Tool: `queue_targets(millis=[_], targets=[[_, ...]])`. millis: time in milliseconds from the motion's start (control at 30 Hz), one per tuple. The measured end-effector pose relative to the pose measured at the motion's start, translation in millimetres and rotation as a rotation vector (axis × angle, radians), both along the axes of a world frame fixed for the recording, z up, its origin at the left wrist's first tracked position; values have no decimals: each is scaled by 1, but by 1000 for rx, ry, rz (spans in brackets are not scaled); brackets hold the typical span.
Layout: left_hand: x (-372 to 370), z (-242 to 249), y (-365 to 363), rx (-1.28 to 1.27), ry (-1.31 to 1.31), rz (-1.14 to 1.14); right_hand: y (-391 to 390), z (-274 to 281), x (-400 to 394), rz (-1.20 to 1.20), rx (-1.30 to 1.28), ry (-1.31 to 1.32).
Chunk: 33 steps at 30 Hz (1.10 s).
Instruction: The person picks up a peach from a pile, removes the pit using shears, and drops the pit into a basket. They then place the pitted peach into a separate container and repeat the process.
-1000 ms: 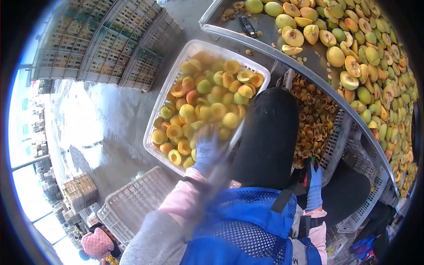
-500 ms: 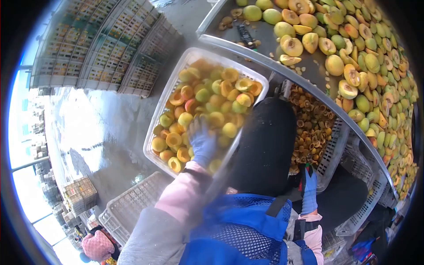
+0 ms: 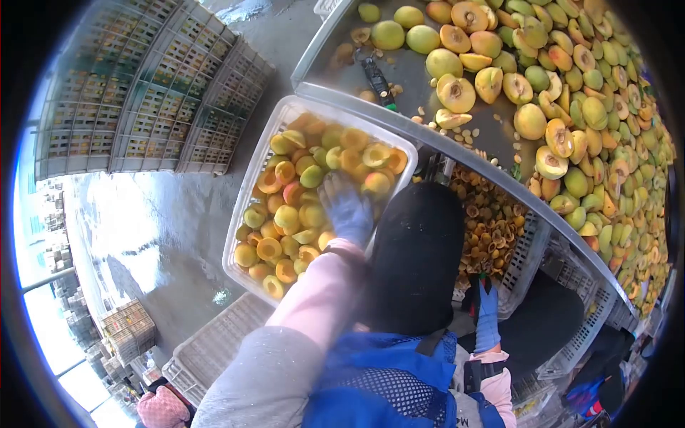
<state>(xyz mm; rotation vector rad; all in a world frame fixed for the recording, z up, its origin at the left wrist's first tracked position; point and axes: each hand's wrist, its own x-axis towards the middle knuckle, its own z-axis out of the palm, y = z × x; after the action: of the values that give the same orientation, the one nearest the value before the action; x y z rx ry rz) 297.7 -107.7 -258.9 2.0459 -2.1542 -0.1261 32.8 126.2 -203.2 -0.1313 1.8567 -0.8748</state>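
Yellow-orange and green-tinged fruit halves (image 3: pixel 287 215) fill a white perforated plastic crate (image 3: pixel 360 121), its near right rim partly hidden by an outstretched arm and a black-trousered knee (image 3: pixel 421 250). On the fruit rests the blue-gloved left hand (image 3: pixel 345 208), palm down with fingers spread, covering the pieces beneath; whether its fingertips pinch any is hard to make out. Beyond the knee, the blue-gloved right hand (image 3: pixel 489 314) is closed on a dark tool with red edging (image 3: pixel 474 298), whose working end is too obscured to read. Just past it, brown-orange hollowed scraps (image 3: pixel 492 242) lie in a second pale crate, cut off from sight by the knee and the table edge. Above spreads a grey metal table (image 3: pixel 408 82), heaped with whole and halved fruit, a black slender object (image 3: pixel 375 75) near its corner. Wet grey floor (image 3: pixel 178 235) glares white toward stacked grey lattice crates (image 3: pixel 153 93); at the bottom edge, a person in patterned pink (image 3: pixel 163 408) is cropped.
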Motion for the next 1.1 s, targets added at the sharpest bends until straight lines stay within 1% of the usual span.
queue_targets(millis=[67, 100, 133, 167, 200, 233, 267, 333, 367, 433, 467, 500, 533, 667, 767, 867, 933, 1000, 1067, 1100], targets=[[1, 2, 1, -4, -16, -9, 1, -5, -1, 40, -65, 49], [-1, 15, 0, -6, -14, -5, 3, -11, 1, 45, -110, 62], [4, 16, -1, -25, 44, 1, 6, -14, 1, 53, -156, 76], [13, 16, -5, -46, 103, 6, 12, -13, -2, 16, -167, -24], [18, 15, -7, -61, 160, 12, 13, -9, -4, 31, -129, -44], [12, 31, -16, -192, 247, 43, 14, -7, -7, 49, -90, -66], [5, 41, -31, -225, 279, 19, 12, -6, -9, 70, -52, -87], [-11, 49, -63, -289, 343, -33, 6, -6, -4, 32, -85, -69], [-22, 41, -77, -244, 323, -10, 4, -6, 0, 8, -99, -62], [-44, 16, -94, -148, 289, 31, 1, -4, 1, 53, -82, -113], [-45, 5, -91, -141, 223, 2, -1, -4, -1, 74, -71, -136], [-43, -3, -83, -133, 158, -28, -1, -6, -3, 45, -67, -129], [-43, -5, -77, -124, 90, -57, 2, -9, -3, 16, -61, -124], [-44, -9, -73, -30, 26, -91, -1, -19, -8, -101, -16, -192], [-45, -8, -80, -12, 21, -76, -6, -27, -8, -64, -16, -176], [-47, -18, -87, -11, 5, -60, -6, -37, -7, -90, -44, -149], [-48, -16, -92, -39, -1, -19, -5, -38, -3, -86, -51, -123], [-50, -10, -95, -89, 52, -58, -17, -35, -4, -52, -86, -79], [-45, -4, -90, -75, 114, -72, -19, -14, 1, 13, -90, -46], [-38, -8, -89, -132, 80, -143, -11, -12, 1, 27, -63, -49]])
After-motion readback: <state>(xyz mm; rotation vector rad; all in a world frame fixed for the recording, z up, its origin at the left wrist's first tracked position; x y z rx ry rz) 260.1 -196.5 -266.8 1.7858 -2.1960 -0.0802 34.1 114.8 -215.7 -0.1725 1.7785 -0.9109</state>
